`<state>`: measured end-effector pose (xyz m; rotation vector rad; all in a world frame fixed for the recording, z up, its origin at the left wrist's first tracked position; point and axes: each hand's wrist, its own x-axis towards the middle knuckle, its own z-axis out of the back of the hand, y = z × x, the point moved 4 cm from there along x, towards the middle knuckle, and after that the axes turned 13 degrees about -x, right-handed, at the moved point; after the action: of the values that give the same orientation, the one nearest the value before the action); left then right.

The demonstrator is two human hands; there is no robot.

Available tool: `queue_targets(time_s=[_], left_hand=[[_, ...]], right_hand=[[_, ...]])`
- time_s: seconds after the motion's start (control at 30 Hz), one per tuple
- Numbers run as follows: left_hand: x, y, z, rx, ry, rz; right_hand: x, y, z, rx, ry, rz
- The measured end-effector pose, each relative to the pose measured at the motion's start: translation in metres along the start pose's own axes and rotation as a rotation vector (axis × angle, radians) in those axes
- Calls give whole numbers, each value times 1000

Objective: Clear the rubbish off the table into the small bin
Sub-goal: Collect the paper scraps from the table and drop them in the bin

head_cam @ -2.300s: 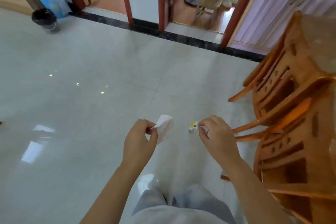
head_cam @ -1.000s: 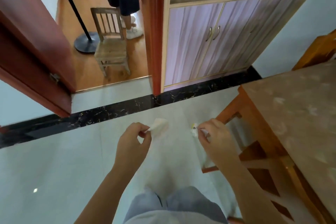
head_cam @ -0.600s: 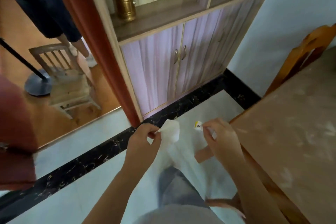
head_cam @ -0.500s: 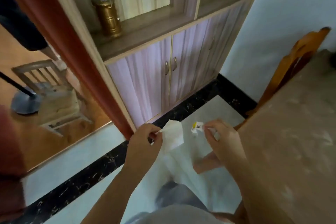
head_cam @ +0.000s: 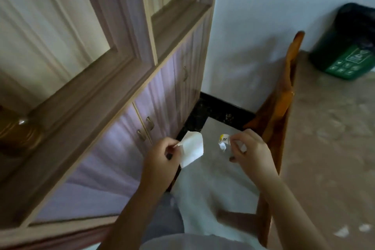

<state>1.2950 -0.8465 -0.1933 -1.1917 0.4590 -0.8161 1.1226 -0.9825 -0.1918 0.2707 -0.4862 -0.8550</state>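
My left hand (head_cam: 162,156) pinches a white paper tissue (head_cam: 191,149) by its edge, held out over the floor. My right hand (head_cam: 250,151) grips a small crumpled wrapper (head_cam: 223,141) with a yellow spot and dark print. Both hands hover left of the marbled brown table (head_cam: 328,148). A small green bin (head_cam: 347,44) with a black liner stands on the table's far corner against the wall, well above and right of my hands. Small white scraps (head_cam: 352,230) lie on the table near its front right.
A tall cabinet (head_cam: 121,91) with lilac doors fills the left side, close to my left hand. An orange wooden chair (head_cam: 282,95) is tucked against the table's left edge. A narrow strip of pale tiled floor (head_cam: 211,178) runs between the cabinet and the table.
My view has swung right from the open floor and doorways to the cabinet, wall and table, and the green bin has come into sight. Both hands still hold the same pieces.
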Motion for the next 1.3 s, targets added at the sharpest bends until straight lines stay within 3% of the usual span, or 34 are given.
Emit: queue_targets(time_s=[0.2,0.43,0.67,0.93,1.3], left_hand=[[125,-11,-17,-56,156,-132],[214,-15,-78,-122,328,-155],[307,-38,-171,-177,420,-167],[414,-114,-286,-216,415,-267],[473,-175,-429,-337,627,-266]], right_hand=[[83,6,8,-82,-137,-113],[135,-43,6,-195,-208,-295],[217,-120,24,-189,-298,-319],[313,-220,90,-231,-380,-324],[331,-333,151,-267,-585,-595]])
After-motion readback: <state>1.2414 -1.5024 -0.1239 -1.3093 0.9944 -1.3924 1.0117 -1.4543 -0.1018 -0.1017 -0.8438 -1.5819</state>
